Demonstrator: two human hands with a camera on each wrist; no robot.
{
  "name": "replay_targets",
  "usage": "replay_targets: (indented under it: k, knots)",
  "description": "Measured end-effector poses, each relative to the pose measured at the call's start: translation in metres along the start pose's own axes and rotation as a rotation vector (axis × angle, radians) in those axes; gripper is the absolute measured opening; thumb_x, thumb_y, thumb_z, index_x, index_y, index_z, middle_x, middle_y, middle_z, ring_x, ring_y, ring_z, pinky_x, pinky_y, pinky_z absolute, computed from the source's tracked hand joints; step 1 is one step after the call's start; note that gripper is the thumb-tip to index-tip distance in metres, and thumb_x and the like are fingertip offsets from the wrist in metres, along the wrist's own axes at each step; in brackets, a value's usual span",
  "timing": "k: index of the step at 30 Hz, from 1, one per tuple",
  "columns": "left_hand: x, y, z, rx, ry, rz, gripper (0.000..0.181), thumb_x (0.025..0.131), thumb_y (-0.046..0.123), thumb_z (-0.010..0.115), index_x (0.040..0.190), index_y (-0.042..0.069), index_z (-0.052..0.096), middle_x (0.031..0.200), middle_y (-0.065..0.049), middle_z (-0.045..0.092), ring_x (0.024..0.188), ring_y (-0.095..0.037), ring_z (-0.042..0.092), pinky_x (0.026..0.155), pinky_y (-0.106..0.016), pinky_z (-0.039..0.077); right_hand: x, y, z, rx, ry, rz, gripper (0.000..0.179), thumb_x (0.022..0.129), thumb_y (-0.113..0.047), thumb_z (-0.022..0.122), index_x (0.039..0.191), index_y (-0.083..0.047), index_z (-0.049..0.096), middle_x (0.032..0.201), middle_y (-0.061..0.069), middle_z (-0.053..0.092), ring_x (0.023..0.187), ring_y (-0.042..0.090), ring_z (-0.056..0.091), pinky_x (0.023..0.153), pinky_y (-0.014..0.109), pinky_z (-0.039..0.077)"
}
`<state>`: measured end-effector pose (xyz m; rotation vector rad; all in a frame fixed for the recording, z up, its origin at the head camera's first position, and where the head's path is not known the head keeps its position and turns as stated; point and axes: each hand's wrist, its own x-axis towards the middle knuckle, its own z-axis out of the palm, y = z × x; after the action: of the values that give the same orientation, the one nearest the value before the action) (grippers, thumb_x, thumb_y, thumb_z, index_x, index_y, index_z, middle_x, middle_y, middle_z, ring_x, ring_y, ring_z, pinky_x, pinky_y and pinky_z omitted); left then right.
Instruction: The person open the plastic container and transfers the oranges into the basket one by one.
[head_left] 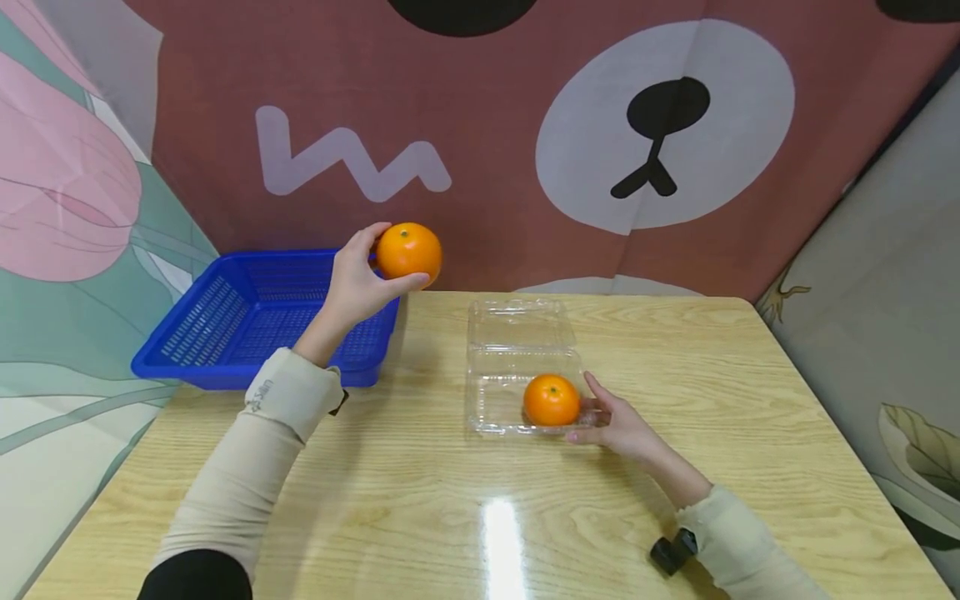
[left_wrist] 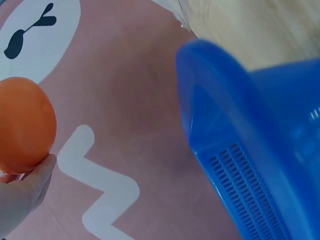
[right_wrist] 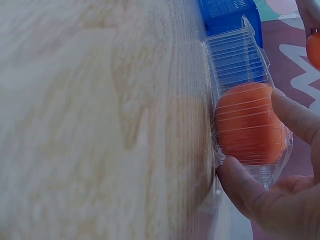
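My left hand (head_left: 358, 271) holds an orange (head_left: 409, 252) in the air, thumb on the near side and fingers behind, close to the right rim of the blue basket (head_left: 225, 367). In the left wrist view this orange (left_wrist: 25, 125) is partly cut off by the frame edge. A second orange (head_left: 552, 400) sits in the right part of a clear plastic clamshell box (head_left: 495, 408), whose lid (head_left: 517, 323) is folded back. My right hand (head_left: 618, 423) grips the box's right end, with the thumb at the front corner (right_wrist: 240, 175) and a finger at the upper edge.
The blue basket stands at the table's back left, its slotted inside showing no fruit. Behind the wooden table (head_left: 420, 500) hangs a brown cloth (head_left: 487, 225) with a bear face. A floral cloth (head_left: 60, 333) hangs at the left.
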<state>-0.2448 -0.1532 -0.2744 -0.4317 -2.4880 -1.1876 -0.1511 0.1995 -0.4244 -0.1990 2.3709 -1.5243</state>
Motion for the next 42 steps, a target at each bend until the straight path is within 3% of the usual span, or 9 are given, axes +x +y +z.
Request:
replay_targets:
  k: [5, 22, 29, 36, 42]
  knots:
    - [0.004, -0.004, -0.008, 0.011, 0.007, -0.022, 0.078, 0.07, 0.035, 0.077, 0.132, 0.004, 0.04, 0.127, -0.013, 0.046, 0.104, -0.027, 0.048, 0.085, -0.043, 0.046, 0.001, 0.0, 0.0, -0.018, 0.004, 0.006, 0.099, 0.075, -0.018, 0.075, 0.147, -0.009, 0.006, 0.129, 0.028, 0.042, 0.111, 0.036, 0.048, 0.092, 0.048, 0.04]
    - [0.024, -0.011, -0.033, 0.078, 0.026, -0.002, 0.075, 0.074, 0.035, 0.074, 0.133, 0.003, 0.039, 0.126, -0.014, 0.047, 0.104, -0.03, 0.047, 0.089, -0.045, 0.043, 0.0, -0.001, 0.001, -0.01, 0.004, -0.01, 0.101, 0.074, -0.017, 0.076, 0.146, -0.007, 0.006, 0.128, 0.028, 0.042, 0.111, 0.037, 0.048, 0.091, 0.046, 0.042]
    - [0.032, -0.014, -0.051, 0.04, 0.046, -0.043, 0.07, 0.076, 0.036, 0.073, 0.131, 0.006, 0.042, 0.124, -0.01, 0.051, 0.103, -0.026, 0.053, 0.089, -0.041, 0.045, 0.0, -0.001, 0.001, -0.018, 0.009, -0.008, 0.101, 0.074, -0.017, 0.076, 0.146, -0.007, 0.007, 0.127, 0.028, 0.043, 0.11, 0.035, 0.049, 0.09, 0.044, 0.043]
    - [0.031, -0.019, -0.066, 0.114, 0.05, -0.05, 0.074, 0.076, 0.038, 0.072, 0.134, 0.005, 0.039, 0.126, -0.013, 0.049, 0.105, -0.029, 0.05, 0.091, -0.044, 0.043, -0.001, -0.002, 0.001, -0.039, 0.017, -0.007, 0.101, 0.073, -0.019, 0.076, 0.146, -0.006, 0.007, 0.127, 0.028, 0.044, 0.11, 0.035, 0.05, 0.091, 0.046, 0.042]
    - [0.029, -0.033, -0.072, 0.164, 0.023, -0.063, 0.075, 0.076, 0.039, 0.071, 0.133, 0.003, 0.039, 0.126, -0.016, 0.048, 0.104, -0.031, 0.049, 0.09, -0.047, 0.042, 0.001, -0.001, 0.0, -0.042, 0.019, -0.004, 0.101, 0.073, -0.018, 0.077, 0.146, -0.007, 0.007, 0.128, 0.028, 0.043, 0.112, 0.037, 0.048, 0.093, 0.048, 0.04]
